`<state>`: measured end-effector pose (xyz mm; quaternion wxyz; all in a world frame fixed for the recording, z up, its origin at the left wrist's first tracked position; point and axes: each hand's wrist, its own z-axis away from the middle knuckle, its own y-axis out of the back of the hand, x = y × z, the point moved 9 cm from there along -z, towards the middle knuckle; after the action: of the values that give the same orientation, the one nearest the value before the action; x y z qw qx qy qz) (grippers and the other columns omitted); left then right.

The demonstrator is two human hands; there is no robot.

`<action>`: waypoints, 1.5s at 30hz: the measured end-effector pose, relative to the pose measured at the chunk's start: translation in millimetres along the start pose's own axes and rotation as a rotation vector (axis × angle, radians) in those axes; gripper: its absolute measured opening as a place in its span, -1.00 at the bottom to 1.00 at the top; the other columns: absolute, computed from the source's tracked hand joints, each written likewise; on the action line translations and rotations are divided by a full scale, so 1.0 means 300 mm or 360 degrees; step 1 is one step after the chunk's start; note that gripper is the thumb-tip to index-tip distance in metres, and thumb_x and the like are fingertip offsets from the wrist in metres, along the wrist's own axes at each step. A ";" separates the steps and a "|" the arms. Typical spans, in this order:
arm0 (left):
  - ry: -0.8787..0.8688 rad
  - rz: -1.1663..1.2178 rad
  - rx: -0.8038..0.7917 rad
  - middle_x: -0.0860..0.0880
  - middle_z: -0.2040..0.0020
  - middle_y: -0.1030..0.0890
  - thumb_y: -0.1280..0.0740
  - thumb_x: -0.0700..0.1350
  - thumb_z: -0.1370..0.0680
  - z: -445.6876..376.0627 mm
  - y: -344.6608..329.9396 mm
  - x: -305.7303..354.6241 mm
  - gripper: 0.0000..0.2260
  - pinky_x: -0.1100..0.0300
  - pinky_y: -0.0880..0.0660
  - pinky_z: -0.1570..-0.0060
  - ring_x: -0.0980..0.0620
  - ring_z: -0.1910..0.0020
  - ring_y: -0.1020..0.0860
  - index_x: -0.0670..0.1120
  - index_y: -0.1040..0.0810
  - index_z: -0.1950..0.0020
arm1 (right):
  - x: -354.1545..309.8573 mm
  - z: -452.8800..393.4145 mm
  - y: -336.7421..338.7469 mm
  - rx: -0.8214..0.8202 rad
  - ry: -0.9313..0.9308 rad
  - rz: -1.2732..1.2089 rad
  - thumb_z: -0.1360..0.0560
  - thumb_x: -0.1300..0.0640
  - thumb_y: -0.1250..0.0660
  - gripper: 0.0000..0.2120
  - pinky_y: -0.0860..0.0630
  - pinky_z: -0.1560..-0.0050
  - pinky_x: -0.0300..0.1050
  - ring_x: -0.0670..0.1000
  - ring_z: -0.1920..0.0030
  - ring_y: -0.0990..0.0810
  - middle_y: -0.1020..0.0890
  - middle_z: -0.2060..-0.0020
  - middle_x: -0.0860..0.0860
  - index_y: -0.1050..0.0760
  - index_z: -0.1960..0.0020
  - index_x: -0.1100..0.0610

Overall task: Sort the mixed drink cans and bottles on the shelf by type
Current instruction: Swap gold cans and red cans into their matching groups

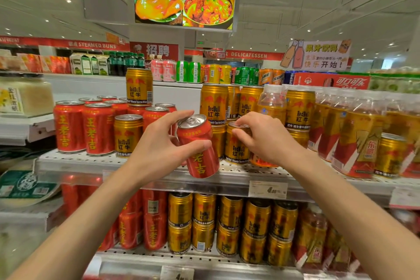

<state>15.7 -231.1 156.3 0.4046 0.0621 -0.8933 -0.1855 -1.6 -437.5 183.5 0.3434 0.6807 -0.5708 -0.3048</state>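
Note:
My left hand [163, 143] grips a red herbal-tea can [200, 157], tilted, in front of the upper shelf [141, 167]. My right hand [261, 136] curls its fingers over the top of a gold Red Bull can [236, 152] standing on that shelf. Several red cans [84, 128] stand grouped at the shelf's left, with one gold can [127, 135] beside them and another gold can [139, 86] stacked on top. More gold cans [213, 103] are stacked at the middle. Orange drink bottles [359, 138] fill the right, one [271, 102] among the gold cans.
The lower shelf holds red cans [145, 223] at the left, gold cans [229, 225] in the middle and bottles at the right. A price tag [267, 189] hangs on the shelf's front rail. Behind stands another display of assorted cans [213, 74]. A jar [25, 95] sits far left.

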 end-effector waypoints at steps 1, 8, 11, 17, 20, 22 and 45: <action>0.0004 0.0011 0.0007 0.16 -0.30 -0.59 -0.57 0.21 -0.33 0.003 -0.002 0.000 -0.27 0.24 -0.62 0.25 0.06 0.11 -0.69 0.18 -0.46 -0.47 | 0.003 0.007 0.003 0.0029 -0.0007 -0.0034 -0.65 -0.09 -0.25 -0.67 -0.56 -0.23 0.10 0.01 -0.21 -0.61 -0.63 -0.24 -0.02 -0.57 -0.30 0.05; 0.0010 0.0115 0.0073 0.24 -0.23 -0.58 -0.53 0.20 -0.32 0.022 -0.026 0.021 -0.30 0.36 -0.60 0.25 0.18 0.06 -0.68 0.11 -0.50 -0.45 | 0.036 0.130 0.048 0.0126 0.0014 -0.0568 -0.55 -0.07 -0.38 -0.71 -0.52 0.17 -0.37 -0.19 0.21 -0.63 -0.58 -0.10 -0.13 -0.58 -0.23 -0.02; 0.0044 0.0205 0.0093 0.16 -0.22 -0.61 -0.56 0.07 -0.39 0.025 -0.065 0.031 -0.39 0.46 -0.56 0.25 0.36 0.04 -0.65 0.06 -0.52 -0.42 | 0.025 0.199 0.046 0.0155 0.0058 -0.0810 -0.52 -0.07 -0.41 -0.69 -0.51 0.19 -0.38 -0.19 0.18 -0.60 -0.52 -0.03 -0.22 -0.58 -0.23 -0.04; 0.0108 0.0217 0.0079 -0.06 -0.23 -0.65 -0.54 0.12 -0.40 0.033 -0.153 0.048 -0.40 0.26 -0.58 0.36 0.09 0.36 -0.69 0.02 -0.53 -0.41 | 0.050 0.263 -0.062 -0.0239 0.0031 -0.1017 -0.40 -0.32 -0.37 -0.35 -0.57 0.10 -0.30 -0.29 0.02 -0.58 -0.53 -0.15 -0.30 -0.38 -0.44 -0.19; 0.0130 0.0192 0.0072 -0.02 -0.23 -0.66 -0.52 0.17 -0.40 0.042 -0.178 0.051 -0.39 0.25 -0.58 0.32 0.06 0.33 -0.68 0.04 -0.52 -0.41 | 0.061 0.285 -0.084 -0.0287 0.0021 -0.1110 -0.36 -0.34 -0.39 -0.31 -0.63 0.00 -0.26 -0.30 -0.05 -0.58 -0.53 -0.15 -0.31 -0.36 -0.44 -0.21; 0.0132 0.0193 0.0058 0.02 -0.25 -0.64 -0.50 0.19 -0.39 0.047 -0.186 0.054 -0.37 0.28 -0.58 0.29 0.05 0.25 -0.68 0.04 -0.52 -0.42 | 0.055 0.295 -0.092 -0.0290 0.0000 -0.1172 -0.41 -0.24 -0.44 -0.38 -0.62 0.00 -0.27 -0.29 0.00 -0.60 -0.57 -0.06 -0.28 -0.39 -0.42 -0.19; 0.0057 0.0514 -0.0128 -0.02 -0.07 -0.74 -0.53 0.13 -0.35 0.032 0.451 -0.193 -0.41 0.16 -0.58 0.45 -0.12 0.45 -0.64 -0.03 -0.58 -0.34 | -0.563 0.049 -0.176 -0.0161 -0.0202 -0.1080 -0.38 -0.24 -0.51 -0.41 -0.68 -0.02 -0.03 -0.12 0.01 -0.68 -0.65 -0.12 -0.19 -0.47 -0.37 -0.19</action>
<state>52.3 -88.3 161.7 0.4472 -0.0953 -0.8762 -0.1526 -10.9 -266.6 135.7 0.2196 0.7935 -0.3163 -0.4712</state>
